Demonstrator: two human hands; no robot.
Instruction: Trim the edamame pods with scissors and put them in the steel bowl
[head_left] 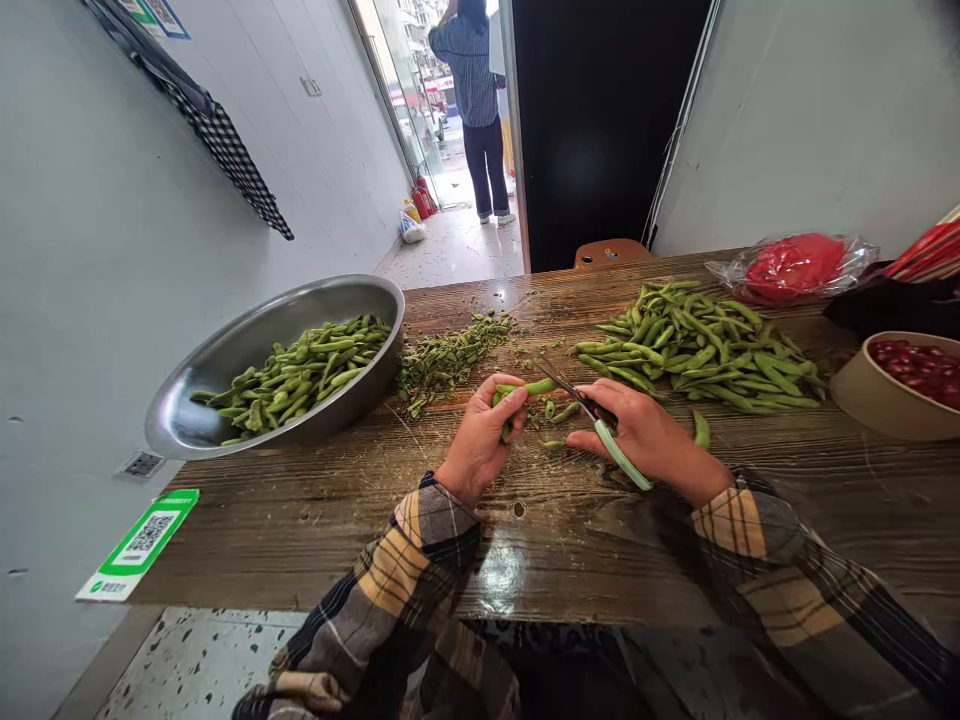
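Between the thumb and fingers of my left hand (484, 435) is a green soybean pod (538, 387), its tip pointing right. My right hand (645, 435) grips scissors (621, 455) with pale green handles, and their dark blades reach to the pod's end. A few pods and cut scraps lie on the wood under my hands. To the right is a heap of pods (697, 345). Pods (307, 375) also fill part of a steel bowl (180, 405) at the left. A small pile of trimmed ends (450, 362) lies beside the bowl.
The wooden table (337, 540) carries a tub of dark red pieces (870, 400) and a red item in clear plastic (799, 265) at the right. A green QR card (142, 540) lies at the left edge. Beyond, a person (476, 110) stands in the doorway.
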